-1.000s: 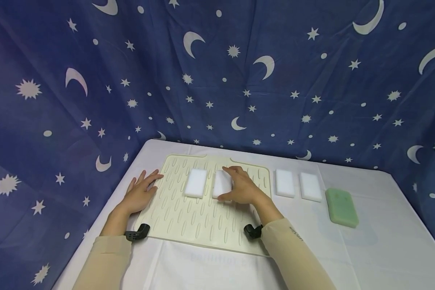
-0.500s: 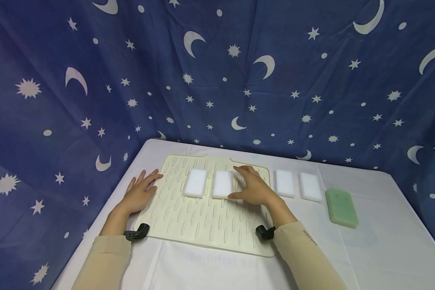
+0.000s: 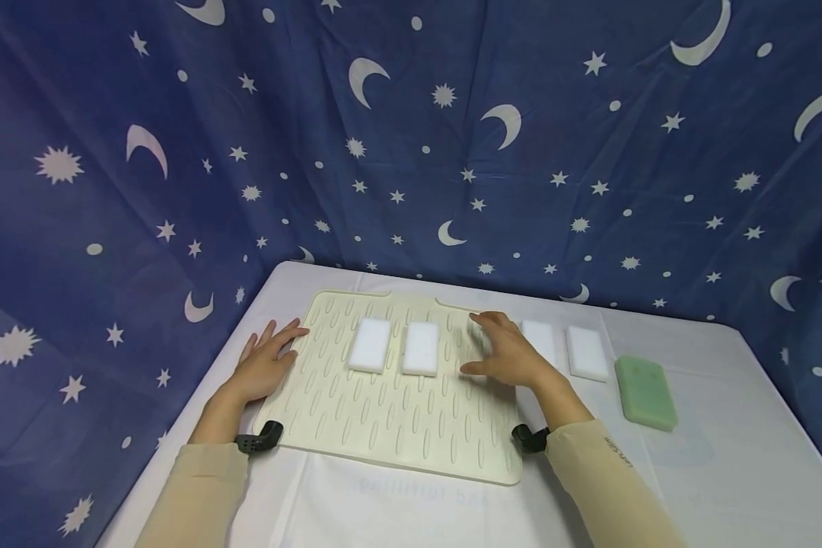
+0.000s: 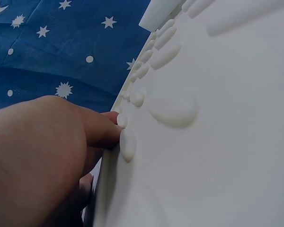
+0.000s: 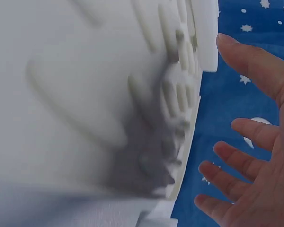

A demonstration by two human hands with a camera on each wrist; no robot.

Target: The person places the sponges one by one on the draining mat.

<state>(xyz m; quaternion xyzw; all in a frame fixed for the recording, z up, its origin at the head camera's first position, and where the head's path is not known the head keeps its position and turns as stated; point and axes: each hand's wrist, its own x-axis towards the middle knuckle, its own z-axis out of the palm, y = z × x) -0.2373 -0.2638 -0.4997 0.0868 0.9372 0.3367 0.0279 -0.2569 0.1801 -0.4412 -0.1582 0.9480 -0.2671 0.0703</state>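
Note:
A cream mat (image 3: 397, 426) with raised oval ridges lies on the table. Two white sponge blocks, a left one (image 3: 370, 346) and a right one (image 3: 421, 348), sit side by side on it. My left hand (image 3: 263, 369) rests at the mat's left edge, fingertips over its rim; in the left wrist view that hand (image 4: 42, 151) touches the edge. Over the mat's right side hovers my right hand (image 3: 510, 354), thumb and fingers spread, holding nothing. Seen from the right wrist, the hand (image 5: 255, 179) is apart from the nearest white block (image 5: 207, 38).
To the right of the mat on the white tablecloth (image 3: 726, 472) stand two more white blocks; the nearer one (image 3: 540, 339) is partly behind my right hand, the other (image 3: 587, 354) is beside it. A green rounded block (image 3: 646, 392) lies farther right. A blue curtain (image 3: 411, 152) closes off the back.
My right hand has let go of the right white block on the mat and moved right, away from it. The block stays in place. My left hand has not moved.

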